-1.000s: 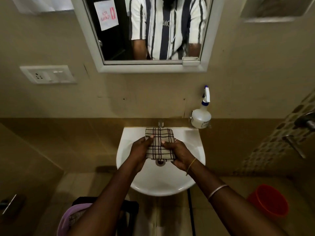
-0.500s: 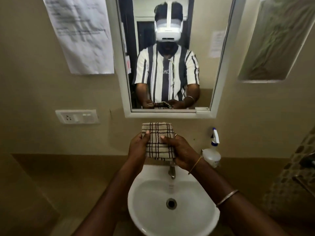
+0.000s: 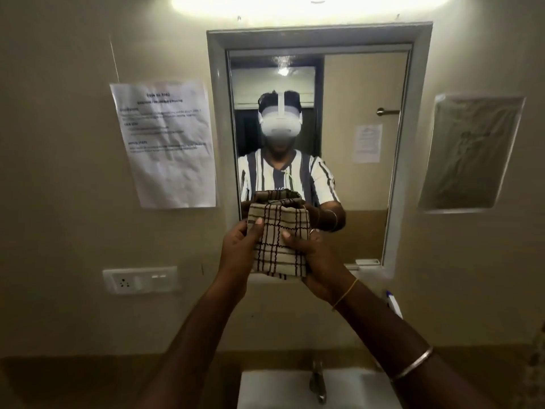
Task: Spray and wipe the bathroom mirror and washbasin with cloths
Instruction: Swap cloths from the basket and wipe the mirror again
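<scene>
Folded checked cloth (image 3: 280, 243) up at the mirror's (image 3: 365, 231) lower edge, left hand (image 3: 239, 249) and right hand (image 3: 318, 261) both clamped on it. Looks like the mirror wipe is about to start; next, press it flat to the glass. Spray bottle (image 3: 393, 302) sits right. The wall notice (image 3: 165, 143) is too blurred to read.

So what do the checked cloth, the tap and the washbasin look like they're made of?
The checked cloth looks like woven cotton, matte, folding softly with dark thread lines; both hands grip it. The tap seems metal, dull grey with a faint sheen. The washbasin is smooth, white and glossy, probably glazed ceramic, though plastic can't be ruled out.
</scene>
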`<state>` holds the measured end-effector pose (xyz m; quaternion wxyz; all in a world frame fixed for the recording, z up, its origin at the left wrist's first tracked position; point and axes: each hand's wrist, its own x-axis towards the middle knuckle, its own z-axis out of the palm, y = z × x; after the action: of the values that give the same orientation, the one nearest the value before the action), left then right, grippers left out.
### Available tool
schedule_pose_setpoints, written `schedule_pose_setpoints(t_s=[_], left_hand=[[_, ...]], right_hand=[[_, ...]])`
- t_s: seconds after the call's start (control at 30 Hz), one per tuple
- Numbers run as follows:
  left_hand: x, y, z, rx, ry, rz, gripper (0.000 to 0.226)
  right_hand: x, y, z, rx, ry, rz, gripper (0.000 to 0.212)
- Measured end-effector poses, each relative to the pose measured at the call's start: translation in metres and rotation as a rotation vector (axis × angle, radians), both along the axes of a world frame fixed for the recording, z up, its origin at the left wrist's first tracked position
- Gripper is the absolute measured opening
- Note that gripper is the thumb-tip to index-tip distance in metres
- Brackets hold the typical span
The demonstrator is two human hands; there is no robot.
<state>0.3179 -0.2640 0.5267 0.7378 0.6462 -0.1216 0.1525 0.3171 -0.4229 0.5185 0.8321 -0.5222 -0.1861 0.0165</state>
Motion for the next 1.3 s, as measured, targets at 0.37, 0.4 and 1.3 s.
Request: schedule_pose_setpoints(t_s=[0.37, 0.4, 1.3], left_hand=[[0.012, -0.011, 0.045, 0.209, -0.258, 0.317, 0.018], [0.01, -0.013, 0.049, 0.246, -0.28, 0.309, 0.017], [-0.002, 0.008, 0.035, 0.072, -0.009, 0.064, 0.029]], right_hand=[[0.018, -0.006, 0.019, 0.131, 0.09, 0.057, 0.04], [0.018, -0.007, 0.018, 0.166, 0.098, 0.066, 0.039], [-0.009, -0.04, -0.023, 0.024, 0.067, -0.238, 0.046]])
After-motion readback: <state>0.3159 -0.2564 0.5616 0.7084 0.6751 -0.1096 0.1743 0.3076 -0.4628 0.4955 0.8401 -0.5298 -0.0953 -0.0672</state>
